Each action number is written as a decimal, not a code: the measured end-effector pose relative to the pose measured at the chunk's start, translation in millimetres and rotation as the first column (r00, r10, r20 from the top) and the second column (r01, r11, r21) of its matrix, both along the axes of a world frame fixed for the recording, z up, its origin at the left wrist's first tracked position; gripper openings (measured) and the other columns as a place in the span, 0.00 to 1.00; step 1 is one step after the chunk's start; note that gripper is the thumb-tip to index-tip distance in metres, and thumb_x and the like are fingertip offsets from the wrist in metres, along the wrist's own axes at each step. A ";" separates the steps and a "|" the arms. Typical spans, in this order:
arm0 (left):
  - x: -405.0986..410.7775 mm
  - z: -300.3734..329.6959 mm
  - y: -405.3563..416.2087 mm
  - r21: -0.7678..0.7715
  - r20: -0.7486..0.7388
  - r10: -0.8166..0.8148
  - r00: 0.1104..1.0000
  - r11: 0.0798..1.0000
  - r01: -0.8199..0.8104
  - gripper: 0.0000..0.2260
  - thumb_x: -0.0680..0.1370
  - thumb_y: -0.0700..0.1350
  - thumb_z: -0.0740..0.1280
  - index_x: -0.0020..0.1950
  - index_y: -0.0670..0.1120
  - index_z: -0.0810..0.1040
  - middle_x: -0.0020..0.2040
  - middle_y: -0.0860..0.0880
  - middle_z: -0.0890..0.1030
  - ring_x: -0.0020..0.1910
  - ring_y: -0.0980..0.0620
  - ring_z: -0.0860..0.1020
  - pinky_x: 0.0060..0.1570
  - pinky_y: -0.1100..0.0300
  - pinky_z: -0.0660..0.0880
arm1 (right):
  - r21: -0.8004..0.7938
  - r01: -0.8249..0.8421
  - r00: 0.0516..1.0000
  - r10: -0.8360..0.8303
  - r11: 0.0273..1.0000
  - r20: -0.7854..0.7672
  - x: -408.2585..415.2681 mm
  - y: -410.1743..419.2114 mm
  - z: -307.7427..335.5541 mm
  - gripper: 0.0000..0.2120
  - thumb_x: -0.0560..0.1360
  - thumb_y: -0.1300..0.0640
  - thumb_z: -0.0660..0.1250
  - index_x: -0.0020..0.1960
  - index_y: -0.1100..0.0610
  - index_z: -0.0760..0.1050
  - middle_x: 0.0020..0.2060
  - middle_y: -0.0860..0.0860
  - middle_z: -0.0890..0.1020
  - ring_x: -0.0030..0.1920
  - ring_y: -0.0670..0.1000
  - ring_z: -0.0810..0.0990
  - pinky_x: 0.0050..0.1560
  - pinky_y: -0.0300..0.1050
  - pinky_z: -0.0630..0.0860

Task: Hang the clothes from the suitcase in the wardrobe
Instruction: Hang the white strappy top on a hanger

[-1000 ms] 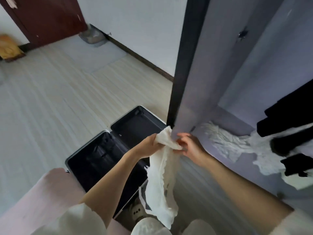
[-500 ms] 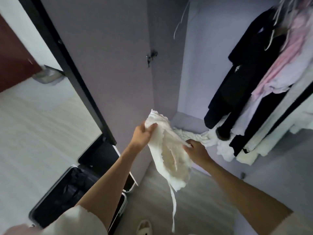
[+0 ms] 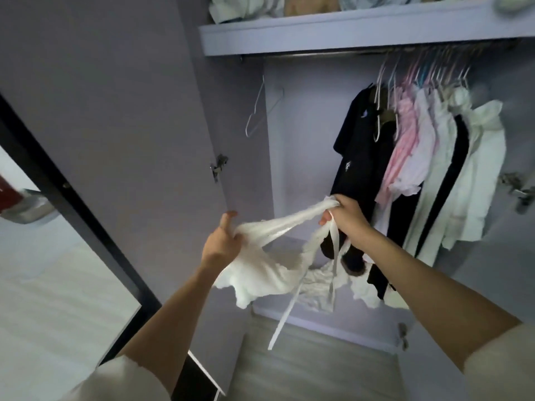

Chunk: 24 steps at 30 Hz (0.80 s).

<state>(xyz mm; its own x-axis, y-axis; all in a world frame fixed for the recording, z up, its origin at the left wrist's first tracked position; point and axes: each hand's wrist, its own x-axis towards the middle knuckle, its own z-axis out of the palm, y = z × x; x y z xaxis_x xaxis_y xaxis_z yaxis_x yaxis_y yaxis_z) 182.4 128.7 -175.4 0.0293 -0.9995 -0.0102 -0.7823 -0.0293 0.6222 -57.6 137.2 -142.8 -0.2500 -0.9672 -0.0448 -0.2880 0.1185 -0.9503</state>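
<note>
Left hand (image 3: 221, 241) and right hand (image 3: 346, 218) each pinched a strap of the white top (image 3: 260, 270), stretched between them | held at 6 o'clock of the rail (image 3: 318, 55) | empty hanger (image 3: 257, 111) at 11 o'clock, likely next.

A home bedroom: open wardrobe (image 3: 362, 39), hanging clothes (image 3: 419, 169), wood-look floor (image 3: 312, 369).

Empty hanger (image 3: 256, 111) left of hung clothes (image 3: 419, 175)
</note>
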 end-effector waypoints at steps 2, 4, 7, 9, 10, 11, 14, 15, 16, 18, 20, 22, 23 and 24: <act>0.7 3.4 -7.7 0.127 0.197 -0.153 0.968 0.984 0.129 0.18 0.77 0.43 0.59 0.67 0.48 0.70 0.61 0.44 0.77 0.60 0.41 0.74 0.57 0.55 0.69 | -0.040 -0.046 0.999 0.046 0.998 -0.005 8.6 -11.2 21.9 0.11 0.73 0.71 0.54 0.42 0.63 0.75 0.30 0.53 0.72 0.30 0.49 0.72 0.40 0.43 0.73; -1.6 10.6 -9.8 0.239 0.228 -0.230 0.946 0.955 0.175 0.16 0.77 0.45 0.58 0.61 0.43 0.76 0.60 0.43 0.77 0.60 0.42 0.74 0.59 0.57 0.68 | -0.078 -0.086 0.996 0.085 0.993 -0.013 18.4 -20.2 40.1 0.11 0.74 0.69 0.54 0.49 0.70 0.73 0.31 0.52 0.69 0.30 0.48 0.68 0.37 0.41 0.72; -0.4 20.3 -11.0 0.274 -0.138 -0.274 0.952 0.913 0.303 0.21 0.62 0.47 0.59 0.50 0.41 0.78 0.48 0.43 0.76 0.50 0.47 0.74 0.52 0.57 0.71 | -0.105 -0.145 0.989 0.142 0.984 -0.031 32.9 -28.0 58.8 0.09 0.76 0.65 0.57 0.51 0.67 0.74 0.31 0.51 0.69 0.31 0.48 0.67 0.36 0.41 0.69; -2.0 25.9 -10.9 0.262 -0.473 -0.206 0.857 0.896 0.360 0.12 0.59 0.43 0.60 0.40 0.42 0.75 0.39 0.47 0.73 0.43 0.49 0.71 0.45 0.61 0.69 | -0.103 -0.161 0.987 0.159 0.982 -0.029 37.4 -31.1 65.5 0.08 0.75 0.65 0.57 0.49 0.62 0.74 0.33 0.50 0.71 0.31 0.47 0.67 0.35 0.40 0.67; -3.1 29.9 -12.4 0.276 -0.574 -0.180 0.799 0.877 0.395 0.07 0.58 0.42 0.62 0.35 0.45 0.72 0.35 0.50 0.73 0.40 0.50 0.71 0.44 0.62 0.69 | -0.104 -0.157 0.988 0.156 0.982 -0.020 38.5 -32.8 68.3 0.07 0.75 0.65 0.57 0.48 0.60 0.74 0.33 0.50 0.71 0.31 0.47 0.67 0.34 0.39 0.66; -5.0 34.9 -13.0 0.279 -0.644 -0.176 0.744 0.852 0.443 0.05 0.57 0.43 0.63 0.31 0.47 0.72 0.31 0.52 0.73 0.36 0.52 0.71 0.42 0.63 0.69 | -0.104 -0.147 0.989 0.147 0.984 -0.005 38.2 -34.4 69.5 0.07 0.75 0.66 0.57 0.46 0.59 0.73 0.33 0.49 0.71 0.31 0.47 0.66 0.33 0.38 0.65; -11.8 57.3 -17.2 0.256 -0.707 -0.293 0.644 0.742 0.619 0.05 0.61 0.49 0.67 0.34 0.50 0.79 0.30 0.53 0.75 0.31 0.54 0.74 0.38 0.63 0.70 | -0.116 -0.095 0.995 0.097 0.989 0.012 35.3 -37.5 72.6 0.10 0.75 0.68 0.55 0.42 0.56 0.71 0.33 0.49 0.70 0.32 0.45 0.66 0.33 0.37 0.64; -13.6 65.6 -20.0 0.240 -0.701 -0.336 0.628 0.718 0.653 0.07 0.66 0.50 0.68 0.38 0.49 0.80 0.31 0.53 0.76 0.31 0.54 0.74 0.37 0.63 0.71 | -0.126 -0.078 0.997 0.080 0.989 0.007 33.2 -39.6 74.3 0.10 0.75 0.68 0.55 0.43 0.56 0.71 0.34 0.48 0.70 0.32 0.45 0.66 0.33 0.37 0.64; -15.0 72.9 -20.9 0.224 -0.695 -0.360 0.622 0.714 0.663 0.08 0.70 0.51 0.68 0.41 0.47 0.80 0.31 0.54 0.77 0.29 0.54 0.74 0.36 0.64 0.72 | -0.131 -0.067 0.998 0.068 0.989 -0.004 30.4 -40.6 73.8 0.10 0.75 0.68 0.55 0.45 0.56 0.71 0.34 0.48 0.70 0.33 0.45 0.67 0.33 0.37 0.64; -17.3 87.7 -26.6 0.134 -0.717 -0.347 0.605 0.783 0.608 0.10 0.75 0.49 0.64 0.41 0.43 0.78 0.32 0.51 0.76 0.26 0.55 0.74 0.31 0.66 0.72 | -0.135 -0.053 0.996 0.043 0.989 -0.079 21.3 -44.6 72.7 0.11 0.75 0.68 0.54 0.49 0.57 0.72 0.35 0.48 0.71 0.33 0.45 0.68 0.34 0.37 0.65; -17.3 98.5 -35.0 0.029 -0.828 -0.258 0.497 0.866 0.499 0.11 0.78 0.44 0.61 0.37 0.42 0.74 0.32 0.46 0.71 0.25 0.53 0.73 0.27 0.65 0.71 | -0.133 -0.042 0.986 0.020 0.990 -0.167 12.4 -48.4 67.9 0.11 0.76 0.68 0.56 0.50 0.57 0.73 0.35 0.48 0.72 0.35 0.46 0.70 0.36 0.37 0.66; -13.6 106.0 -45.8 -0.042 -0.909 -0.205 0.363 0.911 0.409 0.13 0.80 0.43 0.58 0.36 0.42 0.71 0.33 0.45 0.70 0.27 0.51 0.72 0.27 0.64 0.71 | -0.122 -0.022 0.977 -0.004 0.992 -0.211 7.9 -51.9 58.9 0.10 0.75 0.68 0.59 0.49 0.57 0.75 0.34 0.48 0.73 0.37 0.48 0.72 0.37 0.37 0.67; -12.5 108.9 -49.0 -0.068 -0.923 -0.195 0.332 0.931 0.359 0.13 0.80 0.43 0.57 0.36 0.43 0.71 0.33 0.45 0.70 0.28 0.50 0.71 0.27 0.64 0.70 | -0.110 -0.007 0.970 -0.020 0.994 -0.242 5.2 -52.2 53.0 0.09 0.74 0.67 0.60 0.48 0.58 0.76 0.33 0.48 0.73 0.36 0.48 0.72 0.36 0.36 0.66; -8.0 111.3 -54.3 -0.093 -0.929 -0.195 0.315 0.946 0.311 0.13 0.81 0.44 0.56 0.37 0.44 0.71 0.34 0.46 0.71 0.30 0.50 0.70 0.27 0.64 0.69 | -0.091 0.010 0.960 -0.035 0.996 -0.279 5.0 -53.7 47.2 0.08 0.74 0.67 0.61 0.47 0.59 0.77 0.32 0.47 0.73 0.35 0.47 0.71 0.34 0.36 0.66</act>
